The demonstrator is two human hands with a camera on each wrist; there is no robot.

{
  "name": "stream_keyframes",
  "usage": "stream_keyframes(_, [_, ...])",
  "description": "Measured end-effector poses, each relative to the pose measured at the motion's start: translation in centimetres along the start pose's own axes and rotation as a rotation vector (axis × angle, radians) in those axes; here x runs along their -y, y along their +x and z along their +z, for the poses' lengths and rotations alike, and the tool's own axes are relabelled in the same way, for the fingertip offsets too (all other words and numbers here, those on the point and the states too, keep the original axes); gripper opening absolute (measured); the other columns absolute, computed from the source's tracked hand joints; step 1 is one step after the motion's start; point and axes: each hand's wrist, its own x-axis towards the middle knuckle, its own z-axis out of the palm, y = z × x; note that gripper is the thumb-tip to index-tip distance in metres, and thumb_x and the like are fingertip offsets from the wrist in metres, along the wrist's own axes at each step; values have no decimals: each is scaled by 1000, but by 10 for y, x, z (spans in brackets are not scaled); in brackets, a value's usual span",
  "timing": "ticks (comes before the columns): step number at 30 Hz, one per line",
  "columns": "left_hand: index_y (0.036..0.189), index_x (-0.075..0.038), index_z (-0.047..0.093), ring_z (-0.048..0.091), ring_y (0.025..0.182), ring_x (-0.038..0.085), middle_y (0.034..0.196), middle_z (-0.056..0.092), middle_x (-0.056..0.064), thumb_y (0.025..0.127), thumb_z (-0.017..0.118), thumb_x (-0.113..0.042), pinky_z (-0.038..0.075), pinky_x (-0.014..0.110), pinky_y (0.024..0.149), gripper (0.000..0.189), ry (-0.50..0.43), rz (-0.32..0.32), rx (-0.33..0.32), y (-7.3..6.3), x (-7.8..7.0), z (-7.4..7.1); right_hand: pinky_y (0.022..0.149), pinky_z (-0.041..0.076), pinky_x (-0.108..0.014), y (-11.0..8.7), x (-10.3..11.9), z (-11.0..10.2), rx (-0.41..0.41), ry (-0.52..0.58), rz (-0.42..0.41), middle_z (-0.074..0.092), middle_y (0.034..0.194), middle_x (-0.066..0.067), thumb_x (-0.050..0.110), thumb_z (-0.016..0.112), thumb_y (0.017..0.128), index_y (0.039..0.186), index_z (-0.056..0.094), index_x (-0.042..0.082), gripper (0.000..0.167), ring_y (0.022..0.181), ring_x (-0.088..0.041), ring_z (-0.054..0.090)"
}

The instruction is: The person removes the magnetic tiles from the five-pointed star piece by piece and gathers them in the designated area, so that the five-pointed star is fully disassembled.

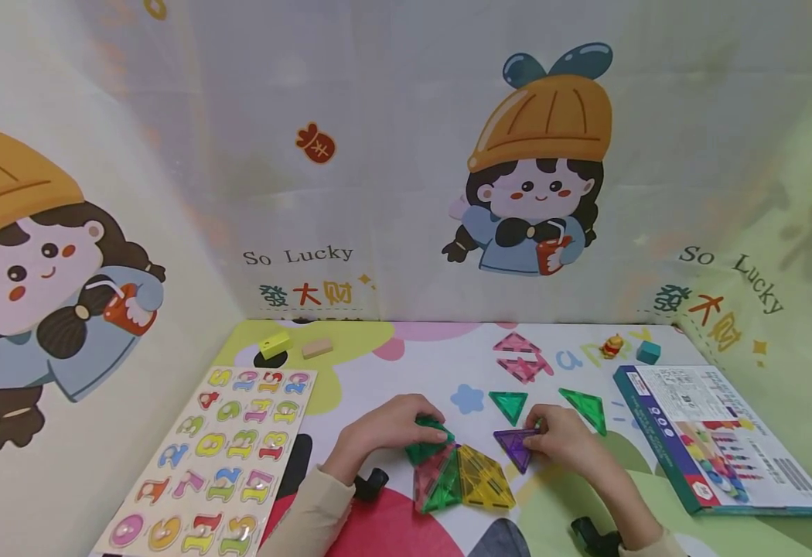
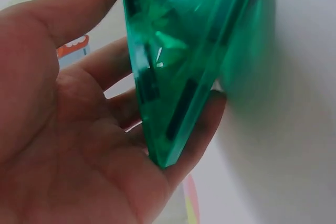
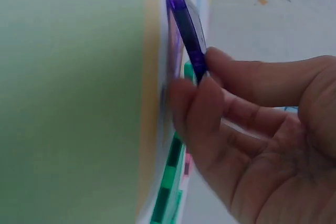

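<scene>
My left hand [image 1: 400, 424] holds a translucent green triangular magnetic tile [image 2: 184, 61], its thumb on one side and fingers on the other. Just below that hand lies a flat group of joined tiles: a red one [image 1: 432, 478], a green one [image 1: 448, 489] and yellow ones [image 1: 484, 478]. Between thumb and fingertips my right hand [image 1: 568, 439] pinches a purple triangular tile [image 3: 188, 32], tilted up from the cloth and a little right of the yellow tiles. A loose green triangle [image 1: 508, 405] lies behind the purple tile, another green triangle [image 1: 588, 410] behind the right hand.
Pink tiles [image 1: 520, 357] lie farther back. A number puzzle board [image 1: 301, 418] is on the left, a flat box [image 1: 708, 456] on the right. Along the back stand a yellow block [image 1: 275, 343], a tan block [image 1: 318, 347], a small bear figure [image 1: 612, 346] and a teal cube [image 1: 648, 352].
</scene>
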Motion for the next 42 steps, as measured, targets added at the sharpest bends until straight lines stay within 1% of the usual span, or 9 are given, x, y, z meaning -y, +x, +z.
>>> stream_keyframes(9, [118,-15,73,62,105,15,114,71,-1,88,72,-40,53,33,88,39,-4,-91,-5,-5,11,-11,58,43,-29,0,8,2,-25,-109,-14,62,76,-4,12,77,82,93,68,8,15,67,-18,51])
stream_keyframes(13, [114,-14,75,61,103,16,112,72,1,86,75,-38,52,37,88,37,-85,-129,-7,-4,17,-14,56,43,-28,-3,25,5,12,-15,-104,62,74,-2,15,75,85,97,69,9,14,64,-16,51])
stream_keyframes(18, [108,-10,78,59,102,14,110,74,3,89,72,-32,51,38,91,29,-225,-152,24,-2,26,-17,64,48,-28,5,42,19,163,171,-283,67,85,-1,20,68,93,105,71,7,18,74,-16,59])
stream_keyframes(21, [107,-8,78,60,98,12,107,75,4,89,72,-27,50,34,88,26,-295,-139,25,-1,31,-17,72,54,-32,13,48,29,257,246,-329,72,98,-4,24,66,95,111,72,6,25,86,-17,64])
stream_keyframes(28, [118,-2,72,61,90,9,109,74,9,88,74,-19,51,24,80,34,-481,-136,19,3,41,-11,85,57,-39,21,54,38,384,359,-306,72,117,-14,25,65,95,123,68,1,37,103,-20,67])
stream_keyframes(34, [120,2,69,66,83,10,108,73,8,90,73,-16,57,27,77,35,-629,-165,24,5,44,-11,84,55,-34,25,52,40,436,504,-211,70,110,-8,25,68,93,129,63,-2,46,95,-15,65])
stream_keyframes(38, [118,2,70,67,82,11,105,74,8,89,73,-15,58,29,77,33,-654,-143,18,5,41,-11,67,43,-25,26,51,43,492,582,-197,50,73,3,22,70,91,91,61,-7,30,68,-9,46])
stream_keyframes(40, [117,3,70,67,82,11,105,74,9,89,73,-14,58,29,77,32,-664,-140,7,5,40,-10,61,35,-25,25,52,45,504,583,-215,35,65,3,21,70,91,76,49,-1,34,62,-11,34])
stream_keyframes(42, [115,3,71,67,81,11,103,74,9,90,73,-14,58,29,76,31,-673,-139,-11,6,39,-10,58,30,-26,24,53,46,496,567,-232,27,63,2,21,70,90,70,43,6,37,59,-12,28])
